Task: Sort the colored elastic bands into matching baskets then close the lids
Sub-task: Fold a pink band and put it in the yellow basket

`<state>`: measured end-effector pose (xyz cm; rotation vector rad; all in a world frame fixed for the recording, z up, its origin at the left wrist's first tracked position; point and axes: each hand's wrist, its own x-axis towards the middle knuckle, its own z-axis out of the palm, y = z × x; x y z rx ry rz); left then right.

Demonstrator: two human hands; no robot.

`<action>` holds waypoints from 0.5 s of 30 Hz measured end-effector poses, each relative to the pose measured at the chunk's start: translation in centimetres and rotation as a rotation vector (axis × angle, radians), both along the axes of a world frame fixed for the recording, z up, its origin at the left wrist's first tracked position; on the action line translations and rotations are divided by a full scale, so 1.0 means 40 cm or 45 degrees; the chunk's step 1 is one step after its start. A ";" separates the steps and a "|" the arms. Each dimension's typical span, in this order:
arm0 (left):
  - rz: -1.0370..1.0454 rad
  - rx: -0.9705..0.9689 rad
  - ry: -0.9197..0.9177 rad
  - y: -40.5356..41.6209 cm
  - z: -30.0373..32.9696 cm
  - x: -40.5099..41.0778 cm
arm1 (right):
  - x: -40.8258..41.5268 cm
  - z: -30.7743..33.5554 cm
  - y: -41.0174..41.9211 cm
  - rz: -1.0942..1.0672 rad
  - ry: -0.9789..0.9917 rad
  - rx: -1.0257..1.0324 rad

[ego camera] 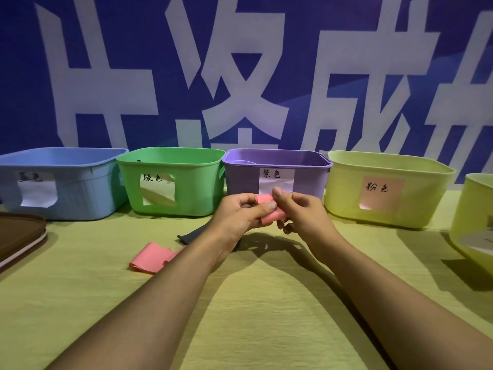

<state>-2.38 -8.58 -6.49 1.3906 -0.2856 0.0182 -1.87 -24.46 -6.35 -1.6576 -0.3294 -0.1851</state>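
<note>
Both hands, left hand (240,212) and right hand (298,209), are pinching a rolled pink band (269,209) with curled fingers, at six o'clock of the purple basket (306,180).

Along the far edge of the yellow-green cloth-covered surface (266,316) stood a row: a blue plastic basket (80,193) nearest the far-left corner, then a green plastic basket (192,188), a purple plastic basket (240,180), a pale yellow plastic basket (416,198), and another yellow basket (469,225) at the right edge. A brown lid (18,236) lay at the left edge, before the first. Before the third, both hands (240,212) held a rolled pink elastic band (272,216) above the surface. Below them lay a dark band (194,235) and, nearer the front, a flat pink band (152,259).
</note>
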 end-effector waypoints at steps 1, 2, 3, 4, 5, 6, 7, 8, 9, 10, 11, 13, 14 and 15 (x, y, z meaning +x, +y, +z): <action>-0.008 -0.032 0.012 0.000 0.002 -0.001 | 0.001 0.000 -0.001 0.003 -0.001 -0.005; -0.009 -0.054 0.019 -0.001 0.006 -0.002 | 0.002 0.000 -0.002 0.007 -0.004 -0.008; 0.000 -0.068 0.025 -0.001 0.009 -0.003 | 0.003 0.000 -0.002 0.014 -0.009 -0.011; 0.008 -0.078 0.033 -0.002 0.014 -0.005 | 0.004 -0.001 -0.003 0.024 -0.016 -0.012; 0.016 -0.090 0.047 -0.003 0.017 -0.006 | 0.005 -0.002 -0.002 0.034 -0.024 -0.011; 0.028 -0.100 0.063 -0.004 0.021 -0.009 | 0.006 -0.004 -0.002 0.043 -0.028 -0.009; 0.049 -0.102 0.074 -0.003 0.022 -0.010 | 0.007 -0.005 -0.001 0.050 -0.033 -0.012; 0.078 -0.093 0.084 -0.002 0.023 -0.011 | 0.008 -0.006 0.000 0.054 -0.040 -0.023; 0.108 -0.078 0.095 0.000 0.022 -0.010 | 0.008 -0.007 0.002 0.058 -0.049 -0.036; 0.133 -0.064 0.111 0.001 0.022 -0.010 | 0.008 -0.008 0.002 0.059 -0.058 -0.049; 0.153 -0.053 0.131 0.002 0.020 -0.008 | 0.010 -0.010 0.002 0.058 -0.065 -0.058; 0.181 -0.039 0.168 0.005 0.019 -0.007 | 0.011 -0.012 0.002 0.051 -0.076 -0.078; 0.190 -0.033 0.179 0.007 0.021 -0.008 | 0.012 -0.013 0.002 0.051 -0.079 -0.084; 0.195 -0.028 0.186 0.007 0.021 -0.008 | 0.014 -0.014 0.003 0.052 -0.080 -0.085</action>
